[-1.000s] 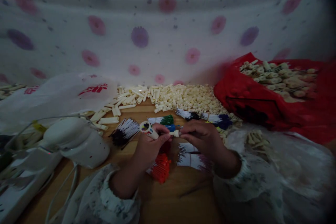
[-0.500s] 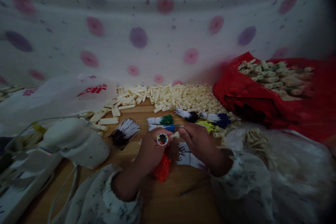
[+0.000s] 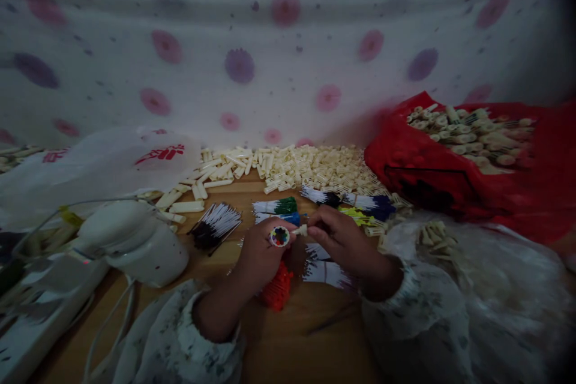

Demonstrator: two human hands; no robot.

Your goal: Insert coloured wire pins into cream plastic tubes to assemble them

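My left hand (image 3: pixel 261 255) is closed round a cream tube (image 3: pixel 279 236), whose round open end shows a ring of coloured tips. A small cream plastic piece (image 3: pixel 300 230) sits between the two hands, at the fingertips of my right hand (image 3: pixel 344 240), which are pinched against it. Just beyond the hands lie bundles of white sticks with green (image 3: pixel 284 205) and blue (image 3: pixel 288 218) ends. Under my left wrist is a red-ended bundle (image 3: pixel 276 289). White sticks (image 3: pixel 326 273) lie below my right hand, and black-ended ones (image 3: pixel 215 227) to the left.
Cream tubes and caps (image 3: pixel 310 168) are heaped along the back. A red bag (image 3: pixel 405 174) of filled pieces stands at the right, above a clear plastic bag (image 3: pixel 504 270). At the left are a white rounded device (image 3: pixel 148 246) with a cable and a white plastic bag (image 3: pixel 108 162).
My right fingers have shifted slightly away from the small cream piece's narrow end, showing more of it. The tube in my left hand has tilted a little.
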